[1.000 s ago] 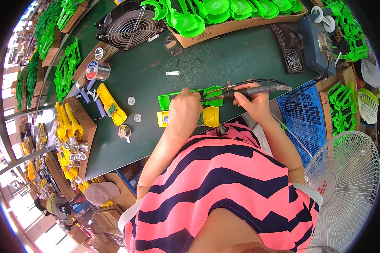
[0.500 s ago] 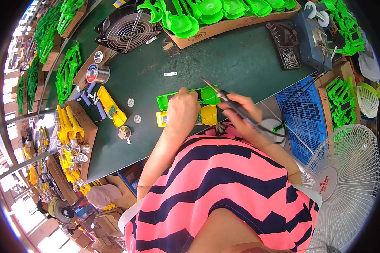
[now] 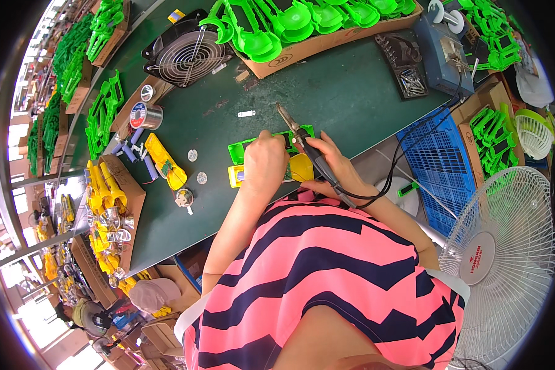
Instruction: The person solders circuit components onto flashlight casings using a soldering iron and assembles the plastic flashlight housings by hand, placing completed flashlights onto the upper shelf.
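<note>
My right hand (image 3: 338, 165) grips a soldering iron (image 3: 317, 159) with a black handle. Its tip points up and away, beyond the parts on the bench. My left hand (image 3: 265, 161) is closed, knuckles up, over a yellow plastic housing (image 3: 302, 168) near the bench edge. What those fingers pinch is hidden beneath them. Just behind lies a green plastic housing (image 3: 236, 152), partly covered by the left hand and the iron. A small white strip (image 3: 246, 113) rests farther back on the bench.
Left on the green bench are a solder spool (image 3: 147, 115), blue cylindrical cells (image 3: 150, 168), another yellow housing (image 3: 166, 163) and two round discs (image 3: 201, 178). A metal fan (image 3: 188, 61) and a box of green parts (image 3: 277, 65) stand behind. A blue soldering station (image 3: 441, 55) sits far right.
My right hand has moved left with the soldering iron, bringing it close to my left hand. The left hand stays over the housings. The whole view has shifted slightly.
</note>
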Demonstrator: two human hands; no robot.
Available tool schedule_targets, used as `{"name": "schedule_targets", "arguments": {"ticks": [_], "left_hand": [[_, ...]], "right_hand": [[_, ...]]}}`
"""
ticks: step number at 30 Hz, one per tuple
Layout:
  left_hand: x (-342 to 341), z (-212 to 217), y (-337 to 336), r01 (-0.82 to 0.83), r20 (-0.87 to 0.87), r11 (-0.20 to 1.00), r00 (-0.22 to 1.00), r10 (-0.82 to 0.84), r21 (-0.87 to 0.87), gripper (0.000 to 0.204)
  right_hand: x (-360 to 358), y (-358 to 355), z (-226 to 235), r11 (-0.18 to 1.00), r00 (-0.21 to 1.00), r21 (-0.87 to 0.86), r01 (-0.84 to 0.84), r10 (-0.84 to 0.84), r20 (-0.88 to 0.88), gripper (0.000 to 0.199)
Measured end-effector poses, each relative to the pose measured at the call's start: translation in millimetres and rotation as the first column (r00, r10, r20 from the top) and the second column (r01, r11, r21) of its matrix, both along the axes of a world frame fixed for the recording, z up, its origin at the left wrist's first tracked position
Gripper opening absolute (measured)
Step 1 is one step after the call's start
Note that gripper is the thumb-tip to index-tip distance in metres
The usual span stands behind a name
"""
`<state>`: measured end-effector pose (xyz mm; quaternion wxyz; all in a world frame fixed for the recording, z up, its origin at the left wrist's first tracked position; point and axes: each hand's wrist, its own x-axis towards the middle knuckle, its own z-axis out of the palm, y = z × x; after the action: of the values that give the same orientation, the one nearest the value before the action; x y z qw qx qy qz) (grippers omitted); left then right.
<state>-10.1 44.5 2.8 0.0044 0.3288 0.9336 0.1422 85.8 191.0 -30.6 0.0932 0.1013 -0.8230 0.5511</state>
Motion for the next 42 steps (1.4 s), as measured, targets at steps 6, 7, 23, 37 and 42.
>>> {"name": "schedule_targets", "arguments": {"ticks": [6,7,23,37,42], "left_hand": [[-0.4,1.2,1.1,0.014,0.000,1.000,1.000,-0.014,0.021,0.005],[0.2,1.2,1.0,0.015,-0.003,1.000,1.000,-0.015,0.022,0.005],[3.7,5.6,-0.9,0.021,0.016,0.997,1.000,-0.022,0.076,0.007],[5.6,14.3,-25.6,0.126,0.104,0.972,0.983,-0.148,0.199,0.019],[4.8,23.2,-33.5,0.152,0.156,0.978,0.972,-0.174,0.142,0.042]], "right_hand": [[-1.1,1.2,-3.2,1.000,0.998,-0.022,-0.004,0.005,0.057,0.077],[-1.0,0.9,-0.8,1.000,0.998,-0.017,0.000,0.001,0.069,0.077],[-3.6,3.1,2.4,1.000,1.000,0.015,-0.020,0.020,-0.015,0.074],[-12.3,7.4,5.8,0.997,0.998,0.082,-0.014,0.018,-0.059,0.072],[-12.1,8.7,11.6,0.999,1.000,0.050,-0.017,0.017,0.000,0.073]]}}
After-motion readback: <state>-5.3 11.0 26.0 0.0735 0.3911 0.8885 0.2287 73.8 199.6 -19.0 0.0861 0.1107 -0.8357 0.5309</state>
